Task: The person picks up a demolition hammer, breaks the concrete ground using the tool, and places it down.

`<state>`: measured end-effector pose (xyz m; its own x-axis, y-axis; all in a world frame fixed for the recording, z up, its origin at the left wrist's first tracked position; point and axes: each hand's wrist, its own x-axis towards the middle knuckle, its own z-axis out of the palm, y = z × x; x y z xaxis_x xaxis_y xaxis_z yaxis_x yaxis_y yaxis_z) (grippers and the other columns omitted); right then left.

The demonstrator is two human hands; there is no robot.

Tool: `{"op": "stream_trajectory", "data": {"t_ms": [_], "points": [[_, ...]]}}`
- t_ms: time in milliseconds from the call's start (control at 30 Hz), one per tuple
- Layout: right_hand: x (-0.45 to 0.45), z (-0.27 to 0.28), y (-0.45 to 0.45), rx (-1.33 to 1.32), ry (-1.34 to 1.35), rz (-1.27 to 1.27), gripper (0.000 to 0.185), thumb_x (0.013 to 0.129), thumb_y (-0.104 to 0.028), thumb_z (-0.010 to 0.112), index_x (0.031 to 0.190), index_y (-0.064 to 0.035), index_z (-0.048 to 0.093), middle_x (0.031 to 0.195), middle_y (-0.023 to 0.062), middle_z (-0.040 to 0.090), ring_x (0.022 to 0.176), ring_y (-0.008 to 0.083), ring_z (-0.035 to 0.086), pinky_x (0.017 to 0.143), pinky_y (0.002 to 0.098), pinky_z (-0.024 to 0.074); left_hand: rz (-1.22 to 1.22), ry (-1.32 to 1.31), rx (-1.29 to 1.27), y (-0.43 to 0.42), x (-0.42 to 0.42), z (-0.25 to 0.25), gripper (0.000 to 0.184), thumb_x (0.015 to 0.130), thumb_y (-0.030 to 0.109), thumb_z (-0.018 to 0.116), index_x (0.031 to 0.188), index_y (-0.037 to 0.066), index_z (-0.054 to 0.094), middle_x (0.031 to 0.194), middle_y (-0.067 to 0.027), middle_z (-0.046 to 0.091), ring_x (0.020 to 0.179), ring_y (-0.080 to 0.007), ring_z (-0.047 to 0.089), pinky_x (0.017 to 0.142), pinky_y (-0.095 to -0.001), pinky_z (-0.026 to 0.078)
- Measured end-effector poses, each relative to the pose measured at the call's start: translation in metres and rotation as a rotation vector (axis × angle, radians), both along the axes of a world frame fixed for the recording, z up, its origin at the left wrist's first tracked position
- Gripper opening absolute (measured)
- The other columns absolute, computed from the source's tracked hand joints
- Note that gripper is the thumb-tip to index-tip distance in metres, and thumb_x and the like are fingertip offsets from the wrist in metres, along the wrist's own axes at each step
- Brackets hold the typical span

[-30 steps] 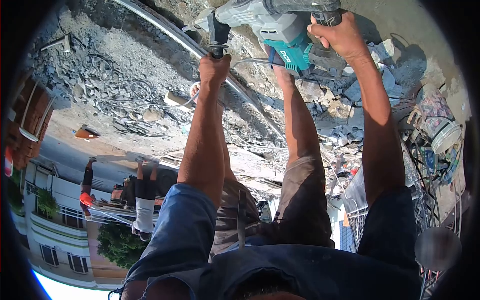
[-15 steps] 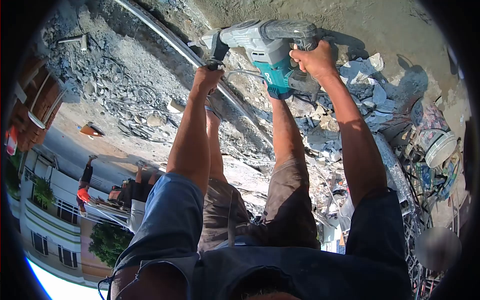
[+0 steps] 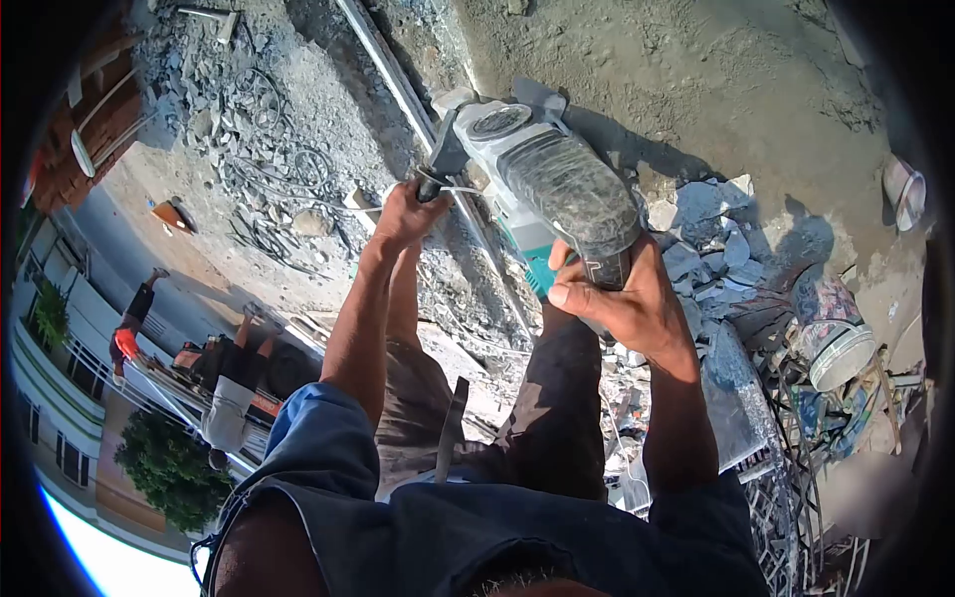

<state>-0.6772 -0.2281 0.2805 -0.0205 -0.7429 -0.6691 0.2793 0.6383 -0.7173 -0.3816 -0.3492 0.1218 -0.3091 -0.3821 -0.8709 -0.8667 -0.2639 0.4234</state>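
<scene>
A teal and grey demolition hammer (image 3: 557,174) is held out in front of my legs, its dusty back turned up toward me. My left hand (image 3: 411,212) is wrapped round the black side handle near the hammer's front end. Closed on the rear handle is my right hand (image 3: 637,308), with the thumb lying across it. The front end points away from me, over the edge of a strip of broken ground. The hammer's body hides its bit, so I cannot tell whether it touches anything.
A long pale pipe (image 3: 398,85) runs along the trench beside the hammer. Broken rubble (image 3: 711,244) lies to the right, near a paint-stained bucket (image 3: 841,353). A loose hammer (image 3: 224,25) lies at upper left. Two people (image 3: 234,393) are in the background at left.
The demolition hammer has rolled from its side to back-up, and its rear end has swung toward me. My right hand came closer with it; my left hand kept its grip.
</scene>
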Motion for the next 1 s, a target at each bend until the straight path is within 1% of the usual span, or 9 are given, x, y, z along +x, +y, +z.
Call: {"op": "stream_trajectory", "data": {"t_ms": [67, 100, 167, 233, 400, 533, 700, 867, 1000], "points": [[0.029, 0.002, -0.003, -0.069, -0.121, 0.067, 0.023, 0.080, -0.012, 0.075, 0.096, -0.0005, 0.064, 0.076, 0.0066, 0.065, 0.066, 0.0112, 0.059, 0.063, 0.0275, 0.0481, -0.121, 0.258, -0.283, 0.012, 0.050, -0.020, 0.036, 0.081, 0.027, 0.075, 0.100, -0.002, 0.066, 0.083, -0.0132, 0.067, 0.074, -0.0198, 0.060, 0.073, -0.0361, 0.050], [0.055, 0.001, -0.006, -0.143, 0.043, 0.027, 0.033, 0.080, -0.012, 0.073, 0.108, 0.0000, 0.061, 0.089, 0.0125, 0.067, 0.079, 0.0199, 0.063, 0.073, 0.0342, 0.0498, -0.185, 0.135, -0.236, 0.012, 0.071, -0.028, 0.033, 0.081, 0.025, 0.075, 0.099, -0.002, 0.066, 0.084, -0.0126, 0.067, 0.077, -0.0199, 0.061, 0.073, -0.0352, 0.050], [0.092, 0.013, -0.021, -0.146, 0.347, 0.216, 0.049, 0.080, -0.012, 0.071, 0.125, 0.0008, 0.055, 0.106, 0.0206, 0.068, 0.097, 0.0339, 0.067, 0.086, 0.0432, 0.0504, -0.091, 0.152, -0.264, 0.020, 0.104, -0.042, 0.030, 0.079, 0.018, 0.077, 0.097, -0.003, 0.066, 0.086, -0.0087, 0.068, 0.079, -0.0149, 0.061, 0.072, -0.0316, 0.050], [0.141, 0.009, -0.032, 0.017, 0.087, 0.207, 0.061, 0.077, -0.011, 0.069, 0.132, 0.0007, 0.048, 0.106, 0.0249, 0.066, 0.100, 0.0443, 0.064, 0.089, 0.0464, 0.0496, -0.023, 0.162, -0.270, 0.024, 0.133, -0.051, 0.030, 0.079, 0.018, 0.077, 0.097, -0.003, 0.066, 0.086, -0.0091, 0.068, 0.079, -0.0151, 0.062, 0.072, -0.0317, 0.050], [0.264, 0.014, -0.075, 0.065, 0.256, 0.273, 0.037, 0.077, -0.011, 0.071, 0.107, -0.0011, 0.053, 0.090, 0.0247, 0.066, 0.086, 0.0457, 0.064, 0.073, 0.0493, 0.0520, 0.070, 0.212, -0.245, 0.020, 0.180, -0.064, 0.030, 0.079, 0.019, 0.077, 0.097, -0.003, 0.066, 0.085, -0.0099, 0.068, 0.079, -0.0157, 0.062, 0.072, -0.0322, 0.050], [0.332, 0.003, -0.106, 0.085, 0.407, 0.340, 0.031, 0.078, -0.010, 0.070, 0.102, -0.0016, 0.053, 0.087, 0.0241, 0.066, 0.084, 0.0436, 0.065, 0.070, 0.0480, 0.0520, 0.149, 0.221, -0.211, 0.026, 0.221, -0.072, 0.030, 0.079, 0.019, 0.076, 0.096, -0.004, 0.066, 0.084, -0.0105, 0.068, 0.078, -0.0162, 0.063, 0.072, -0.0325, 0.050], [0.379, 0.002, -0.134, 0.082, 0.462, 0.380, 0.035, 0.075, -0.009, 0.071, 0.104, -0.0009, 0.051, 0.087, 0.0225, 0.065, 0.080, 0.0448, 0.064, 0.068, 0.0489, 0.0520, 0.233, 0.230, -0.165, 0.035, 0.255, -0.081, 0.030, 0.079, 0.020, 0.076, 0.096, -0.004, 0.066, 0.084, -0.0113, 0.068, 0.078, -0.0168, 0.063, 0.071, -0.0329, 0.050], [0.393, 0.006, -0.156, 0.163, 0.452, 0.460, 0.047, 0.075, -0.008, 0.069, 0.117, 0.0000, 0.051, 0.098, 0.0252, 0.064, 0.082, 0.0455, 0.065, 0.069, 0.0504, 0.0529, 0.284, 0.236, -0.155, 0.034, 0.265, -0.090, 0.030, 0.079, 0.020, 0.076, 0.095, -0.004, 0.066, 0.083, -0.0121, 0.068, 0.078, -0.0174, 0.063, 0.071, -0.0333, 0.050], [0.404, 0.006, -0.162, 0.168, 0.468, 0.501, 0.052, 0.073, -0.008, 0.069, 0.120, 0.0001, 0.049, 0.104, 0.0255, 0.063, 0.084, 0.0462, 0.065, 0.072, 0.0507, 0.0538, 0.317, 0.240, -0.143, 0.039, 0.267, -0.103, 0.030, 0.079, 0.020, 0.075, 0.095, -0.004, 0.066, 0.082, -0.0128, 0.068, 0.077, -0.0179, 0.064, 0.071, -0.0337, 0.051]]}}
